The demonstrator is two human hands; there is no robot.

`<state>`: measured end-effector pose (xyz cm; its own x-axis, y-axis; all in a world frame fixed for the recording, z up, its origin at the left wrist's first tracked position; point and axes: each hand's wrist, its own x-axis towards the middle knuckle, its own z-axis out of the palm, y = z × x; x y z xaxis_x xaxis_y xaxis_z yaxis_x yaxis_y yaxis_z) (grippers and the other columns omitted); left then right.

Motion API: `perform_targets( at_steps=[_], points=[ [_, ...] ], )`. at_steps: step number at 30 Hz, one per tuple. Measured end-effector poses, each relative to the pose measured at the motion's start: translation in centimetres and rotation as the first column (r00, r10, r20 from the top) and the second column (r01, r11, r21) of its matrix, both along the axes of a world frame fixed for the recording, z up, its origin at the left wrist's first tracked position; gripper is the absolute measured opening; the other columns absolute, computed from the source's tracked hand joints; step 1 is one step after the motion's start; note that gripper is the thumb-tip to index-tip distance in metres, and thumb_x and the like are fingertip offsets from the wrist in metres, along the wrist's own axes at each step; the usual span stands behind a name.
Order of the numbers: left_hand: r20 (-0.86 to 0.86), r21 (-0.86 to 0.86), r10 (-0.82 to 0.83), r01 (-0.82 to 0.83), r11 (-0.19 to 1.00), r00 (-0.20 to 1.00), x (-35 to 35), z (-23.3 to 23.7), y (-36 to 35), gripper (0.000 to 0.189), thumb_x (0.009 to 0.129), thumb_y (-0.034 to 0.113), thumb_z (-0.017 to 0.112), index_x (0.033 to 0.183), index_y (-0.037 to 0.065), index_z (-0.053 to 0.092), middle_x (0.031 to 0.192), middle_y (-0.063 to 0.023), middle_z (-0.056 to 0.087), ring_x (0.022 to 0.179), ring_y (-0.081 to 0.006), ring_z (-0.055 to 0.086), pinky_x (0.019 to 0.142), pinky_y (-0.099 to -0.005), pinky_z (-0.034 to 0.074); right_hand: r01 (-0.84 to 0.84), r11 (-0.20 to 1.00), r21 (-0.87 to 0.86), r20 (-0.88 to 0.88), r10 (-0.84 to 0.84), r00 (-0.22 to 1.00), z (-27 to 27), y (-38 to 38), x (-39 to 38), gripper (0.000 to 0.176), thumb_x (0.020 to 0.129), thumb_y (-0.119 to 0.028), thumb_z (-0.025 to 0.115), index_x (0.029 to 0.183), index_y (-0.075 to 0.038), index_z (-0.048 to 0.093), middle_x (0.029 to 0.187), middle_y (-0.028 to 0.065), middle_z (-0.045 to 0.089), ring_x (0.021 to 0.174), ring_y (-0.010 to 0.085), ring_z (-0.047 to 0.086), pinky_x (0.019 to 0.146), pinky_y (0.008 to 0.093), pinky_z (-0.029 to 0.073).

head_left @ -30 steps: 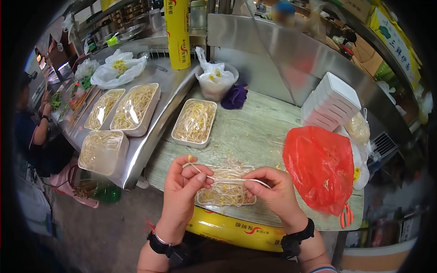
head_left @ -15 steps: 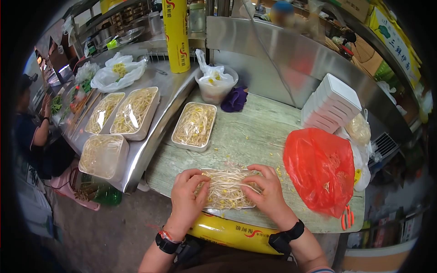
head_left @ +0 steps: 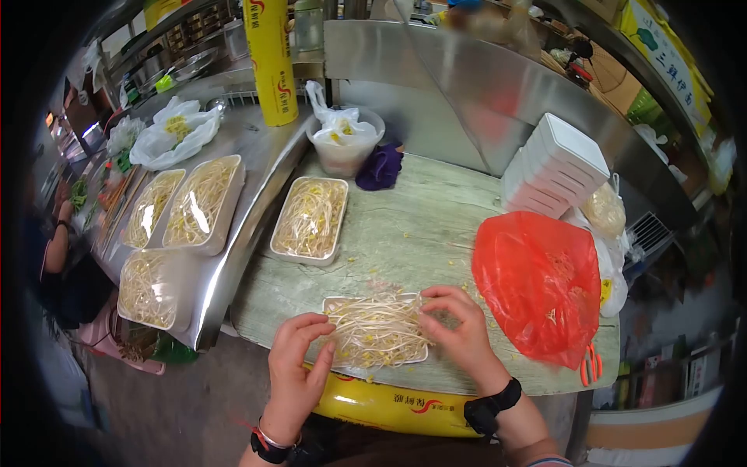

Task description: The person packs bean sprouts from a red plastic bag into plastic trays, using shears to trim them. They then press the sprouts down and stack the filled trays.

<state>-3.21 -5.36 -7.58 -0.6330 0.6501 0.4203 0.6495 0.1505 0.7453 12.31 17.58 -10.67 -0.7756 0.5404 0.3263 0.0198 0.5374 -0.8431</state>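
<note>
In front of me lies a white tray [head_left: 333,301] heaped with bean sprouts [head_left: 379,333], most of them lying lengthwise. Beside its left end is my left hand [head_left: 299,364], fingers and thumb apart, holding nothing. My right hand [head_left: 461,333] is at the tray's other end, with thumb and forefinger parted close to the sprout ends and nothing visibly gripped. A yellow roll of cling film [head_left: 373,403] lies along the near table edge, below the tray. Farther back, a wrapped tray of sprouts [head_left: 310,219] sits on the tabletop.
On the right are a red plastic bag [head_left: 537,288], orange-handled pliers [head_left: 591,364] and stacked white trays [head_left: 556,167]. A tub [head_left: 346,148] and purple cloth [head_left: 380,166] stand behind. More packed sprout trays [head_left: 202,204] occupy the steel counter. Another person [head_left: 58,249] is far left.
My left hand has drawn back left and down from the sprouts, its fingers spreading. My right hand has loosened slightly at the right end. The whole view has shifted a little.
</note>
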Motion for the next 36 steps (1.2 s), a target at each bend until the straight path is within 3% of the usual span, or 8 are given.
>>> perform_targets(
  at_steps=[4, 7, 10, 12, 15, 20, 28, 36],
  points=[
    [-0.048, -0.011, -0.054, 0.054, 0.999, 0.997, -0.1, 0.5, 0.6, 0.024, 0.085, -0.003, 0.072, 0.108, 0.003, 0.070, 0.115, -0.0145, 0.068, 0.108, -0.0345, 0.065, 0.092, -0.0396, 0.052, 0.145, 0.976, -0.163, -0.059, -0.156, 0.986, 0.3, 1.9, 0.6, 0.014, 0.090, -0.007, 0.072, 0.104, -0.004, 0.071, 0.116, 0.0097, 0.069, 0.107, 0.0248, 0.066, 0.093, 0.0360, 0.051],
    [-0.069, -0.071, -0.101, 0.096, 0.993, 0.992, -0.8, 0.9, 1.5, 0.034, 0.086, 0.007, 0.074, 0.119, 0.003, 0.067, 0.123, -0.0162, 0.066, 0.114, -0.0369, 0.063, 0.097, -0.0426, 0.050, 0.131, 0.984, -0.121, 0.014, -0.130, 0.991, 0.1, 2.5, 1.3, 0.017, 0.095, -0.006, 0.066, 0.111, -0.003, 0.071, 0.117, 0.0122, 0.069, 0.107, 0.0265, 0.067, 0.091, 0.0368, 0.052],
    [-0.185, -0.232, -0.246, 0.201, 0.952, 0.952, -0.3, 1.4, 3.3, 0.063, 0.084, 0.032, 0.081, 0.134, 0.002, 0.058, 0.137, -0.0199, 0.059, 0.128, -0.0400, 0.055, 0.109, -0.0498, 0.043, 0.065, 0.998, -0.001, -0.011, -0.065, 0.998, -0.6, 1.9, 1.0, 0.022, 0.096, -0.004, 0.061, 0.116, -0.001, 0.069, 0.119, 0.0166, 0.068, 0.109, 0.0320, 0.067, 0.092, 0.0390, 0.053],
    [-0.313, -0.422, -0.358, 0.209, 0.882, 0.880, 0.5, 1.4, 4.8, 0.098, 0.073, 0.057, 0.084, 0.144, -0.001, 0.049, 0.147, -0.0227, 0.052, 0.139, -0.0420, 0.046, 0.117, -0.0572, 0.032, 0.086, 0.995, 0.050, -0.004, -0.086, 0.996, -0.9, 2.1, 0.7, 0.024, 0.096, -0.002, 0.060, 0.118, 0.000, 0.068, 0.120, 0.0181, 0.067, 0.111, 0.0347, 0.066, 0.093, 0.0401, 0.053],
    [-0.316, -0.496, -0.428, 0.237, 0.836, 0.847, 0.1, 0.8, 6.4, 0.110, 0.064, 0.064, 0.086, 0.144, -0.002, 0.048, 0.148, -0.0244, 0.050, 0.143, -0.0423, 0.043, 0.119, -0.0607, 0.028, 0.076, 0.991, 0.109, 0.028, -0.079, 0.996, -1.3, 2.5, 0.4, 0.028, 0.094, 0.001, 0.058, 0.121, 0.001, 0.065, 0.123, 0.0198, 0.066, 0.113, 0.0383, 0.064, 0.096, 0.0423, 0.052],
    [-0.258, -0.565, -0.464, 0.258, 0.784, 0.847, -0.4, -0.4, 7.6, 0.109, 0.064, 0.063, 0.086, 0.143, -0.003, 0.049, 0.145, -0.0241, 0.052, 0.138, -0.0422, 0.048, 0.116, -0.0611, 0.032, 0.014, 0.991, 0.132, 0.049, -0.021, 0.999, -1.9, 2.4, 0.0, 0.034, 0.091, 0.003, 0.058, 0.124, 0.001, 0.064, 0.126, 0.0197, 0.065, 0.116, 0.0384, 0.062, 0.097, 0.0434, 0.052],
    [-0.279, -0.460, -0.397, 0.242, 0.855, 0.874, 0.4, -2.2, 6.9, 0.093, 0.072, 0.050, 0.085, 0.141, -0.003, 0.050, 0.131, -0.0215, 0.059, 0.124, -0.0394, 0.056, 0.108, -0.0574, 0.042, -0.167, 0.922, 0.349, 0.179, 0.109, 0.978, -0.7, 0.3, -1.1, 0.044, 0.096, -0.030, 0.066, 0.126, 0.002, 0.064, 0.128, 0.0167, 0.065, 0.122, 0.0352, 0.058, 0.104, 0.0456, 0.045],
    [-0.326, -0.396, -0.345, 0.205, 0.895, 0.880, 0.3, -3.5, 6.9, 0.084, 0.073, 0.045, 0.086, 0.134, -0.004, 0.055, 0.122, -0.0211, 0.063, 0.112, -0.0384, 0.062, 0.099, -0.0478, 0.050, -0.226, 0.894, 0.387, 0.284, 0.118, 0.952, -0.4, -0.7, -1.2, 0.049, 0.093, -0.034, 0.070, 0.127, 0.001, 0.064, 0.127, 0.0180, 0.064, 0.121, 0.0359, 0.058, 0.104, 0.0459, 0.045]
  ],
)
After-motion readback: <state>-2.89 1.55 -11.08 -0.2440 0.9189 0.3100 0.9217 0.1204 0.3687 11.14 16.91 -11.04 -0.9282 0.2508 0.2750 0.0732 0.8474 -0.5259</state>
